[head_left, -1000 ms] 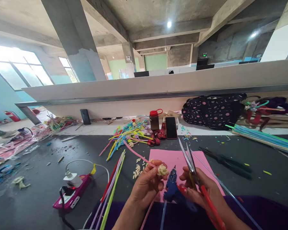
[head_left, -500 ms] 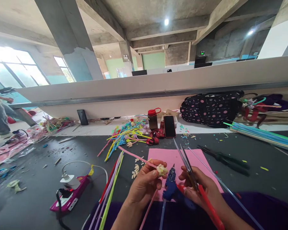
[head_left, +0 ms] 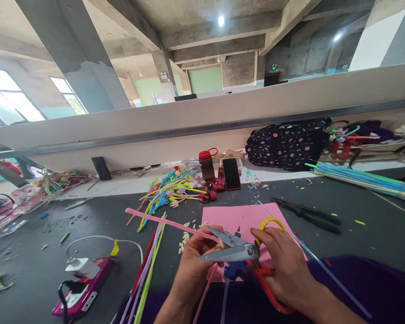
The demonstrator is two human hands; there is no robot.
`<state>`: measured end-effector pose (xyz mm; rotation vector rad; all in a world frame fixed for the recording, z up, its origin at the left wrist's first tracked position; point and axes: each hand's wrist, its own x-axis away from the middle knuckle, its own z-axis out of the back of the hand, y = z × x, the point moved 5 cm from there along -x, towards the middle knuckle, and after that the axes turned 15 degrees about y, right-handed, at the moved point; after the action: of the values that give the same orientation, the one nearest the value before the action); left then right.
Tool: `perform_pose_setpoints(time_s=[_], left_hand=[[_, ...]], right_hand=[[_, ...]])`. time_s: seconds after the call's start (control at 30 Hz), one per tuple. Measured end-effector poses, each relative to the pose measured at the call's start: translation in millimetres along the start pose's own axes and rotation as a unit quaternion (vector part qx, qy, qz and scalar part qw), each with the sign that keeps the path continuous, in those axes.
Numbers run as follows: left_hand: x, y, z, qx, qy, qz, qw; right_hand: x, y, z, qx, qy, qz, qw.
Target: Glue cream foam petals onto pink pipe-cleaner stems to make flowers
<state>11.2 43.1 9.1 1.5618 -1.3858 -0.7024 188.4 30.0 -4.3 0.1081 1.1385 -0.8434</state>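
Note:
My left hand is closed round a pink stick whose end slants up to the left; a second pink length hangs below the hand. The cream flower piece at the fingertips is mostly hidden by the blades. In my right hand are scissors with a red and a yellow handle. Their blades are spread and point left, across the stick beside my left fingers. Behind the scissors a blue glue gun is partly covered, lying over a pink sheet.
Black pliers lie on the right. Cream bits and coloured sticks are left of my hands, then a purple power strip. Behind stand a bundle of coloured flowers, a red-capped bottle and a phone.
The scissors have turned from pointing up, nearly closed, to pointing left with blades spread at the pink stick. My right hand now grips their handles. The view has shifted slightly.

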Motion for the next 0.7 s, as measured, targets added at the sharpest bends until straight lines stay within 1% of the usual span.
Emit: perform_pose_setpoints(time_s=[0.13,0.23,0.4,0.53,0.7], left_hand=[[4.1,5.3,-5.9,-0.017,-0.004,-0.049,0.999],[4.0,4.0,-6.3,-0.040,0.000,-0.055,0.998],[3.3,4.2,-3.7,-0.033,0.018,-0.073,0.997],[6.6,5.6,-5.3,-0.040,0.019,-0.065,0.997],[5.8,5.0,-2.1,-0.046,0.032,-0.065,0.996]], right_hand=[[1.4,2.8,-1.5,0.009,0.010,0.001,1.000],[3.0,3.9,-4.2,0.015,0.010,0.001,1.000],[4.9,4.1,-7.0,0.008,0.010,-0.002,1.000],[4.9,4.3,-7.4,0.005,0.009,-0.005,1.000],[1.1,4.6,-5.8,-0.004,0.016,-0.014,1.000]])
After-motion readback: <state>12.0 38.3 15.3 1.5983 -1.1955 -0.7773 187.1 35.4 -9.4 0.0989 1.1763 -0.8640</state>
